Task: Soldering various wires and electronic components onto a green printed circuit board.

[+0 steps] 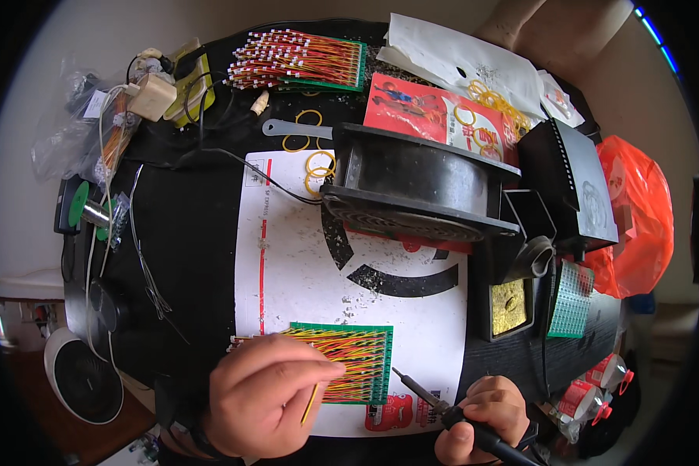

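Note:
My left hand [264,392] is closed in a pinch over the left part of a green circuit board panel [382,365]. A short yellow wire [311,405] sticks out below its fingers; its other end is hidden. Rows of red and yellow wires [349,359] lie across the panel, partly covered by that hand. To the right, my right hand [489,415] is wrapped round the black handle of a soldering iron [431,400]. The iron's tip points up and left, just right of the panel's edge and apart from it.
A black square fan [419,182] stands beyond the panel on white card [287,272]. Right of it are an iron stand with yellow cleaning sponge [511,307], a black box [571,186] and another green board [573,299]. A solder spool [93,213] sits left; a second wired panel [311,62] lies far back.

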A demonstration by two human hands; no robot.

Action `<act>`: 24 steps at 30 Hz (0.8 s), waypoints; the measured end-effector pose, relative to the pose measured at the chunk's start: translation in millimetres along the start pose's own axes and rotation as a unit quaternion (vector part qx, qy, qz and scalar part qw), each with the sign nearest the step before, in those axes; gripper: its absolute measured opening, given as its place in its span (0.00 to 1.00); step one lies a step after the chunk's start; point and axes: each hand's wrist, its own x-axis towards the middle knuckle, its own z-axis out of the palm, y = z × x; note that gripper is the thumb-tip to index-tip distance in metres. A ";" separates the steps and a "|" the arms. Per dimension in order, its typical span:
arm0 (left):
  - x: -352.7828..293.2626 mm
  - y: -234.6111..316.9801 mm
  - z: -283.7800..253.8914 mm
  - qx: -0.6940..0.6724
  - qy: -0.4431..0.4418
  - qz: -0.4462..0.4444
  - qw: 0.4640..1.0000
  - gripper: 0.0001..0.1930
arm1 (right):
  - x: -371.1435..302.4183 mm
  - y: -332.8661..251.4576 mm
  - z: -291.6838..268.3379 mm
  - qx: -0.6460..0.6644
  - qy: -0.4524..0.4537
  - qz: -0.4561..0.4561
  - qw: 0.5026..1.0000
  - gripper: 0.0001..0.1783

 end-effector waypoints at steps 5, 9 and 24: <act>-7.7 6.5 12.9 -0.045 -0.038 -0.024 0.998 0.08 | 0.2 -0.5 0.9 0.002 -0.001 0.006 1.000 0.10; -3.5 3.4 15.6 -0.027 -0.037 0.027 0.999 0.08 | -13.2 1.4 -4.7 -0.023 -0.016 0.046 0.999 0.12; -12.2 5.9 26.2 0.108 -0.042 0.189 0.975 0.07 | 0.6 -1.0 7.8 0.005 0.023 0.008 1.000 0.10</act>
